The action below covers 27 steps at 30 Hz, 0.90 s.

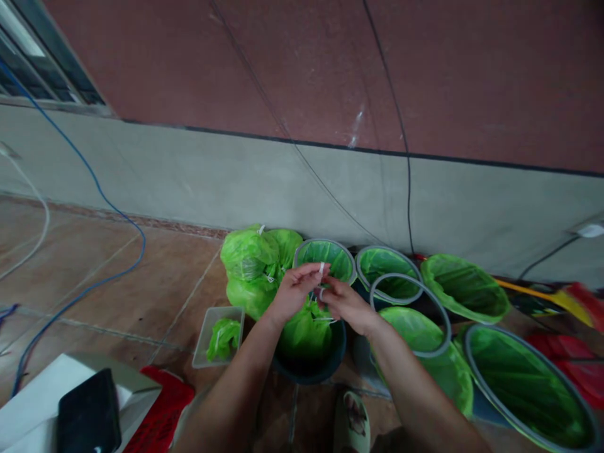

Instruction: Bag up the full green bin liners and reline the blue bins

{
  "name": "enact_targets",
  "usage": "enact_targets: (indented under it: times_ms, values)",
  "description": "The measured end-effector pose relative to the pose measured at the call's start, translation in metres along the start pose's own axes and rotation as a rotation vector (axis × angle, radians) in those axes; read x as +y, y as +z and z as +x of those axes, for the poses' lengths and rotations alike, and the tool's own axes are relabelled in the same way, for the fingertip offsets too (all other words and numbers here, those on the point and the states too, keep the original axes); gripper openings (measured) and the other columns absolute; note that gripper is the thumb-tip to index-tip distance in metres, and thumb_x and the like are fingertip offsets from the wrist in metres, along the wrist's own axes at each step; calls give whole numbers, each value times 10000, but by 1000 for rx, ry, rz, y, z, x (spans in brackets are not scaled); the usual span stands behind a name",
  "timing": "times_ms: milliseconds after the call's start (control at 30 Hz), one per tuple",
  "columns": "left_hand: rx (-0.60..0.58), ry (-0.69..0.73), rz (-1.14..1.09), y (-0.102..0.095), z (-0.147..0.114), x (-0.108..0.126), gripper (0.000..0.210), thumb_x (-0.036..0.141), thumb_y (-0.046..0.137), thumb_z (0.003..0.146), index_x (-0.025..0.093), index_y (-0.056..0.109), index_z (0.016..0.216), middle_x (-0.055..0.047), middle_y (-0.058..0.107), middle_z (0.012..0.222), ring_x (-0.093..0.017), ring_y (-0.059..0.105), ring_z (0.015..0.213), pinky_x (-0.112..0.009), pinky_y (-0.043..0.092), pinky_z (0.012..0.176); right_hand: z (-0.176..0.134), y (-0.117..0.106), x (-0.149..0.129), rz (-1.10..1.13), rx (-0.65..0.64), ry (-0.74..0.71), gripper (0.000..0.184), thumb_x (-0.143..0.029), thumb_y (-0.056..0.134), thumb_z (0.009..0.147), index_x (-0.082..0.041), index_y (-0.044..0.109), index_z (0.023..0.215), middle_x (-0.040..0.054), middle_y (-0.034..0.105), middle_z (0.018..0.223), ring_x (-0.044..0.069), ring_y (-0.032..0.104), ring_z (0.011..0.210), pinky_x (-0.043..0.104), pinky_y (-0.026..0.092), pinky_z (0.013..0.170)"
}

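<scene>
My left hand [298,286] pinches a white drawstring [322,268] between its fingertips. Close beside it, my right hand [346,301] has bent fingers, with a white loop of the string at their tips. Below both hands is a green mesh bag [306,333], gathered at the top and sitting in a dark round bucket [309,379]. What lies inside that bag is hidden. A loose grey ring [448,327] leans over a green-lined bin [413,324] by my right forearm; whether it touches the arm I cannot tell.
Tied green bags [250,255] are piled left of the bucket. A clear tub [202,346] contains green mesh. Several green-lined bins [528,390] stand to the right, near a red dustpan-like thing [566,358]. A phone [89,412] lies on a white box [42,390]. A blue cable [101,192] crosses the floor.
</scene>
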State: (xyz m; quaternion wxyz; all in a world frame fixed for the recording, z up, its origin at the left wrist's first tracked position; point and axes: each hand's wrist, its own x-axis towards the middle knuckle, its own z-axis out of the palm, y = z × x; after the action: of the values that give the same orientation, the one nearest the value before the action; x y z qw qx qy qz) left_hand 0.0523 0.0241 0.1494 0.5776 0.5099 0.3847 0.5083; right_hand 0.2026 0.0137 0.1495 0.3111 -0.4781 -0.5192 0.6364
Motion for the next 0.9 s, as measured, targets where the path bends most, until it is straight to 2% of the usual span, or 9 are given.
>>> enact_targets:
  times_ms: [100,167,267,333,433,467,600,767,900]
  values:
    - [32,-69,117,0,4,-5,381,458,640,808,167,736,1034,-68,740,1048,-184,665,830,-278,530,682,2,10,6,-128,-126,5,190,-338,601,796,-155,566,831,-30,587,603,35,364,415,166,267,402]
    - [61,-103,186,-2,7,-13,357,452,564,859,154,722,974,-54,734,923,-159,640,747,-269,513,657,4,11,7,-115,-51,-25,228,-372,553,824,-162,536,738,-34,545,557,38,357,419,166,248,407]
    - [104,-124,336,-4,8,-29,313,361,450,921,149,677,882,-36,697,818,-150,623,769,-286,509,783,6,7,4,1,96,-71,326,-485,554,806,-165,546,744,-51,491,515,48,343,419,170,218,403]
    - [9,-155,419,-1,6,-41,256,311,455,916,160,661,892,-29,696,841,-154,624,828,-290,495,853,6,2,1,92,128,-93,374,-536,586,771,-162,562,782,-52,496,524,48,334,420,173,203,399]
    - [-258,-176,402,5,0,-50,207,271,480,898,174,662,910,-16,704,888,-155,624,889,-279,475,900,6,-5,-1,219,169,-100,401,-560,625,737,-169,556,793,-59,489,519,42,307,403,176,180,390]
    - [-296,-179,395,7,-1,-51,211,261,471,897,172,662,884,-13,701,873,-153,621,878,-275,471,895,6,-8,-2,254,194,-97,397,-554,639,728,-172,551,786,-64,479,513,38,294,395,176,166,385]
    - [-212,-196,369,8,-1,-45,257,267,448,897,163,624,741,-11,654,771,-138,588,793,-261,456,848,4,-20,-6,349,274,-92,368,-505,691,707,-171,554,779,-74,458,506,24,250,380,174,128,374]
    - [-181,-241,165,7,-1,-43,248,321,467,901,160,624,796,2,623,705,-119,563,707,-249,442,779,4,-28,-12,436,384,-65,358,-471,730,691,-168,556,768,-70,469,500,20,244,370,168,137,361]
    - [-179,-275,225,9,-2,-50,175,261,516,863,157,606,755,25,575,619,-101,518,611,-232,415,679,6,-33,-10,417,391,-74,329,-452,709,721,-167,554,771,-56,496,513,23,252,362,173,154,353]
